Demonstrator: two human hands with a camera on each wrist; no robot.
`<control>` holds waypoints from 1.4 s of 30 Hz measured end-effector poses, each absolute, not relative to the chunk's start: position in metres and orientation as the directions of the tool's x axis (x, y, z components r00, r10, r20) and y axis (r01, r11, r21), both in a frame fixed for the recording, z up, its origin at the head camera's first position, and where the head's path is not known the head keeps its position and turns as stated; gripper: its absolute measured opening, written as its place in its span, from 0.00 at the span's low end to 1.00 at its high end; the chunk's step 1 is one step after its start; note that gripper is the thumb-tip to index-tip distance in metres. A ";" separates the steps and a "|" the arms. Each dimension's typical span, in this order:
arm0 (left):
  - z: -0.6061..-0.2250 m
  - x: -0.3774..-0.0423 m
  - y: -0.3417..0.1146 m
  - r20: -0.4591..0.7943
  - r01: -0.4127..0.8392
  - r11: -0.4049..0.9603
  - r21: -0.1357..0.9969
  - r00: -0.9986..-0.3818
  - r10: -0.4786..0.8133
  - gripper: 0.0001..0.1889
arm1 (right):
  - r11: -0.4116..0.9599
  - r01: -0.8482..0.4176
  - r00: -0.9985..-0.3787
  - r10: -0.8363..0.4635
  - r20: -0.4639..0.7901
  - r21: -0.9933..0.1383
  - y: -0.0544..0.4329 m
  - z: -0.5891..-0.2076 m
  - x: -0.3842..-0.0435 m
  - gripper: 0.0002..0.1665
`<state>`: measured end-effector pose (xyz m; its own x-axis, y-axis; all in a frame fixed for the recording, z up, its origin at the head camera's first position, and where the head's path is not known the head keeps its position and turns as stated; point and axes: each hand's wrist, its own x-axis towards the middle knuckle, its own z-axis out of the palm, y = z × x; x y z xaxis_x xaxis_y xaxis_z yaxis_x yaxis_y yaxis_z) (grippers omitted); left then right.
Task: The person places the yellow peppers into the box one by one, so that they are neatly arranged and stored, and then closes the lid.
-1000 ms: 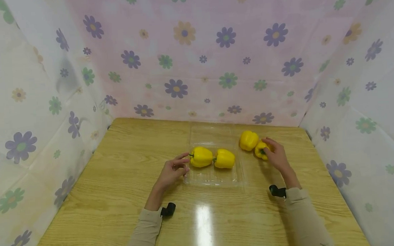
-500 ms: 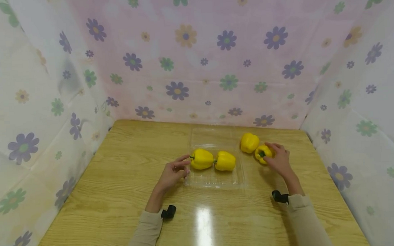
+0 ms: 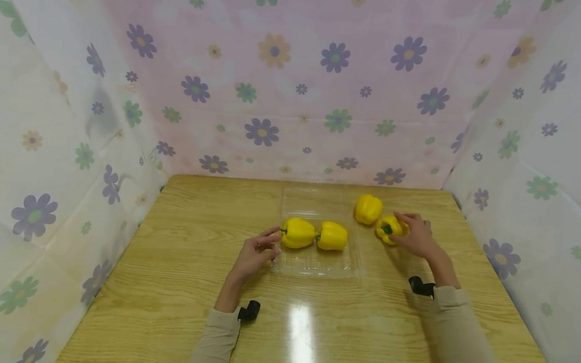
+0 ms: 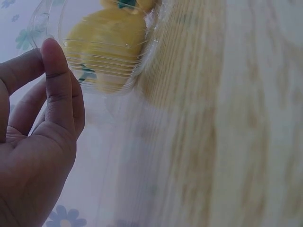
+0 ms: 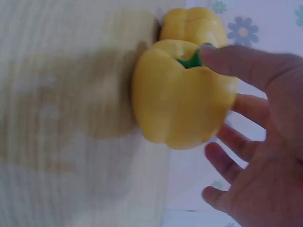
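In the head view an open clear plastic clamshell box (image 3: 314,266) stands mid-table, its lid folded back. Two yellow bell peppers lie in it side by side, a left one (image 3: 298,233) and a right one (image 3: 333,236). My left hand (image 3: 250,256) pinches the box's left rim between thumb and fingers; the left wrist view shows the fingertips on the clear edge (image 4: 137,71). To the right of the box, my right hand (image 3: 417,239) holds a third yellow bell pepper (image 5: 180,104), thumb by its green stem (image 5: 191,60), fingers behind it.
Another yellow bell pepper (image 3: 368,209) stands just behind the held one, right of the box's lid. Flower-printed cloth (image 3: 286,94) walls the wooden table (image 3: 186,253) at the back and both sides.
My right hand has shifted a little to the right and toward me, uncovering more of the pepper in its fingers. The left hand and the box stay in place.
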<state>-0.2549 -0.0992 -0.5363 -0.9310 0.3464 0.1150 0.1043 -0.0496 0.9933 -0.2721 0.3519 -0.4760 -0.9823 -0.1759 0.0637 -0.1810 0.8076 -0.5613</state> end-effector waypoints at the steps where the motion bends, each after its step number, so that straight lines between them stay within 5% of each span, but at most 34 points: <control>1: -0.536 -0.255 -0.099 0.114 0.104 -0.048 0.993 -0.931 0.347 0.18 | 0.811 -0.183 -0.981 -0.190 0.045 -0.556 0.352 -0.473 -0.271 0.42; 12: -0.535 -0.254 -0.099 0.110 0.100 -0.048 0.994 -0.933 0.343 0.18 | 0.823 -0.158 -0.984 -0.178 0.017 -0.546 0.363 -0.475 -0.271 0.43; 30: -0.535 -0.254 -0.099 0.115 0.103 -0.054 0.993 -0.934 0.339 0.18 | 0.543 -0.111 -0.993 -0.084 0.077 -0.832 0.374 -0.507 -0.273 0.44; 42: -0.533 -0.255 -0.099 0.094 0.081 -0.052 0.995 -0.939 0.331 0.18 | 0.580 -0.062 -0.998 -0.046 0.043 -0.813 0.374 -0.510 -0.275 0.45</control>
<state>-0.2545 -0.0986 -0.5332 -0.9391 0.3307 0.0939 0.0811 -0.0524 0.9953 -0.2749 0.3735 -0.5099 -0.9980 -0.0457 0.0432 -0.0617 0.5797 -0.8125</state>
